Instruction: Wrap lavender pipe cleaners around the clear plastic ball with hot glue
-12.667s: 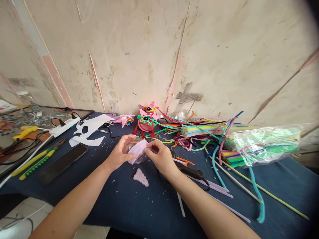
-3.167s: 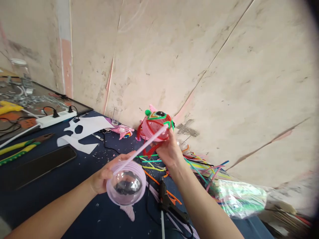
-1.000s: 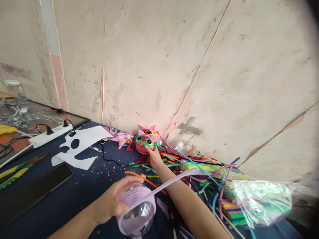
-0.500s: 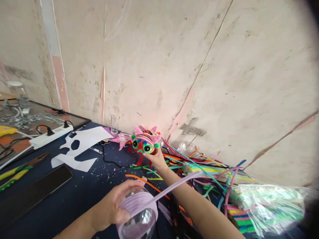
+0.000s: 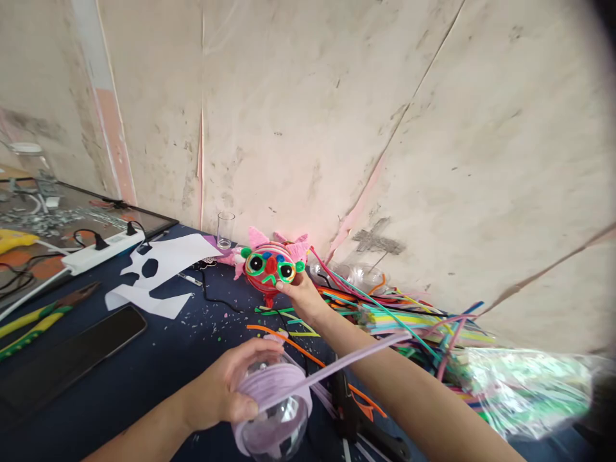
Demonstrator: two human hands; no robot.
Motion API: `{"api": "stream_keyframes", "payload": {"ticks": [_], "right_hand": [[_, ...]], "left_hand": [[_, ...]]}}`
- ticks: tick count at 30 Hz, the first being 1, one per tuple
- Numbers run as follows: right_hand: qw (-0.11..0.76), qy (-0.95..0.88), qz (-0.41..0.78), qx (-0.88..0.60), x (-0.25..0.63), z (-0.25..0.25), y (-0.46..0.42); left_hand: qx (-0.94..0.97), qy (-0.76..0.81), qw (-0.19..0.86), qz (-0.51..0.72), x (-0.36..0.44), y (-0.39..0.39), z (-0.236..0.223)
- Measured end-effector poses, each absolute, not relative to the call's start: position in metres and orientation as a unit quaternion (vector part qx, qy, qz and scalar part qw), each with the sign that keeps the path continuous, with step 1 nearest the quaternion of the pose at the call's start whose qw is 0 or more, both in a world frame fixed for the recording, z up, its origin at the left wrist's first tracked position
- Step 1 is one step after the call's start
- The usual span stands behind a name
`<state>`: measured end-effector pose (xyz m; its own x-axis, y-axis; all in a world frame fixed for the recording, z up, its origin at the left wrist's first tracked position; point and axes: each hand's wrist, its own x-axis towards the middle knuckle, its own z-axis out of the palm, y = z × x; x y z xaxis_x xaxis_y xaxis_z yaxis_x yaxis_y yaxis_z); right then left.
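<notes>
Near the front of the table, my left hand (image 5: 235, 385) is closed round a clear plastic ball (image 5: 283, 423). Lilac pipe cleaners (image 5: 269, 388) are wound about the ball, and one long end sticks out up to the right. Farther back, by the wall, my right hand (image 5: 303, 295) grips a colourful pipe-cleaner fish (image 5: 272, 266) from its right side. Its red, striped body has big black eyes ringed in green and white, a red nose and pink fins. The fingers behind the fish are hidden.
Loose pipe cleaners (image 5: 399, 321) and a shiny plastic bag (image 5: 534, 391) lie to the right. At left are a dark phone (image 5: 96, 350), green-yellow pliers (image 5: 43, 317), cut white paper (image 5: 178, 260) and a power strip (image 5: 103, 250). A glass (image 5: 225, 231) stands by the wall.
My right hand has turned the fish so its face points more toward me, and it looks slightly nearer. My left hand still holds the wrapped ball, shifted a little right in view.
</notes>
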<state>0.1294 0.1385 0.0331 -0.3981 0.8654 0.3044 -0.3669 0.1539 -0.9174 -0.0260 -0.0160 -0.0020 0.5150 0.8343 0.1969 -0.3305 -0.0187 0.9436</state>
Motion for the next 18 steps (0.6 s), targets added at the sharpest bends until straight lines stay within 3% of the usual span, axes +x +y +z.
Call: {"api": "stream_keyframes", "payload": {"ticks": [5,18], "right_hand": [[0.526,-0.538,0.608,-0.253,0.128,0.035,0.144],[0.520,-0.521,0.578,-0.352,0.149,-0.026,0.182]], "left_hand": [[0.554,0.227,0.664,0.447,-0.026,-0.017,-0.002],[0.556,0.220,0.681,0.422,-0.028,-0.019,0.002]]}}
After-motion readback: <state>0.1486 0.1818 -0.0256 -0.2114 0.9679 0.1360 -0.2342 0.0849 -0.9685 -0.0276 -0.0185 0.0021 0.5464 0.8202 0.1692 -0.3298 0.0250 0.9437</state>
